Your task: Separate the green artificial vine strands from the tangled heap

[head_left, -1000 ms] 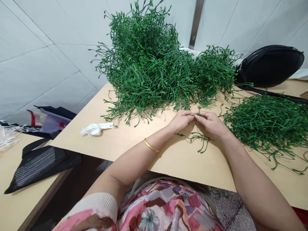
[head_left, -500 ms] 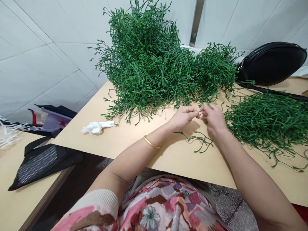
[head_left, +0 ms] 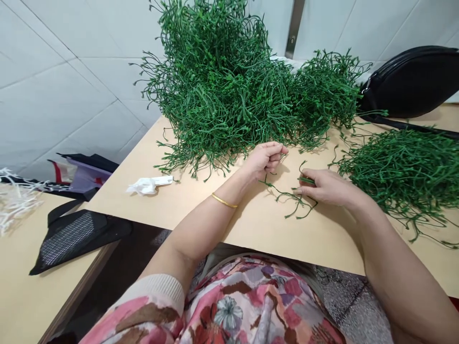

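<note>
My left hand (head_left: 267,157) is closed over the table, at the front edge of the large pile of green stems (head_left: 229,91); whatever its curled fingers hold is hidden. Between thumb and fingers, my right hand (head_left: 321,186) grips a short green stem piece (head_left: 306,180). A few loose green stems (head_left: 296,197) lie on the tabletop between the hands and just below them. To the right of my right hand is a second, lower pile of green stems (head_left: 409,172).
A black bag (head_left: 412,83) stands at the back right, its strap behind the right pile. Crumpled white tissue (head_left: 148,185) lies on the left of the table (head_left: 201,210). Black mesh material (head_left: 71,239) and white strands (head_left: 17,203) are at far left.
My hands, which were together, have moved apart. The left has gone slightly left; the right has turned and lowered, with a green piece now visible in its fingers. The view has shifted slightly.
</note>
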`<state>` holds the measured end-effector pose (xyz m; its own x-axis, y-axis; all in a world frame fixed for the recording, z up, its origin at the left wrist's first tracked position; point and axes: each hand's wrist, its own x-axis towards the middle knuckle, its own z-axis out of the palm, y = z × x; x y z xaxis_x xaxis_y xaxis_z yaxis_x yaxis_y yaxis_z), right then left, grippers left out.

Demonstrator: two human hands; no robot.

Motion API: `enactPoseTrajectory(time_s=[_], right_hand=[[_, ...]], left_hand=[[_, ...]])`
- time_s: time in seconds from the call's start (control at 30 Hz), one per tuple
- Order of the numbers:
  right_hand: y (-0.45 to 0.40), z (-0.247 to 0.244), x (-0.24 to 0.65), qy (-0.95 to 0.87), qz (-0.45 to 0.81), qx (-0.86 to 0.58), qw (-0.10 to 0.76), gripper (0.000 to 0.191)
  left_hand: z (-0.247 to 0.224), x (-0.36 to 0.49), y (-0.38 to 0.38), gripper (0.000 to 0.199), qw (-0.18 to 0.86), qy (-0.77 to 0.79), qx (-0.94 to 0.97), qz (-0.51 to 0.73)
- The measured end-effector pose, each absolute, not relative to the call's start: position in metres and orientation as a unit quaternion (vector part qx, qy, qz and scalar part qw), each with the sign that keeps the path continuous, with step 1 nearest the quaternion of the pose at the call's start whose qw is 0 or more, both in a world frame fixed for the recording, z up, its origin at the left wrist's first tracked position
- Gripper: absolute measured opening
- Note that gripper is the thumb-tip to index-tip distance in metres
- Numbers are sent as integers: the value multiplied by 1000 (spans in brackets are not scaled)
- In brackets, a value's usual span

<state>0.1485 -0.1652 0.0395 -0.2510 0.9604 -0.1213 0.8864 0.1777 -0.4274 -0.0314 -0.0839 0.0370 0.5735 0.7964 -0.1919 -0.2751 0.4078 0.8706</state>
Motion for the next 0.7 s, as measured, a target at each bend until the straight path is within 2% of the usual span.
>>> enactPoseTrajectory(time_s=[0.1, 0.33, 0.4, 0.57, 0.7], right_hand=[[-173, 33, 150, -795, 151, -586, 41, 15], [-182, 26, 190, -753, -104, -649, -17, 19], [-181, 25, 200, -766, -102, -635, -4, 20], [-188, 38, 197, -795, -76, -601, 19, 36], [-197, 60, 174, -799, -53, -596, 59, 36]], left_hand=[[45, -42, -76, 19, 820, 266, 358, 359], [49, -55, -68, 26, 821, 247, 281, 432], [48, -54, -69, 27, 823, 240, 279, 433], [48, -53, -71, 28, 824, 221, 273, 445], [49, -54, -69, 29, 817, 247, 258, 452]])
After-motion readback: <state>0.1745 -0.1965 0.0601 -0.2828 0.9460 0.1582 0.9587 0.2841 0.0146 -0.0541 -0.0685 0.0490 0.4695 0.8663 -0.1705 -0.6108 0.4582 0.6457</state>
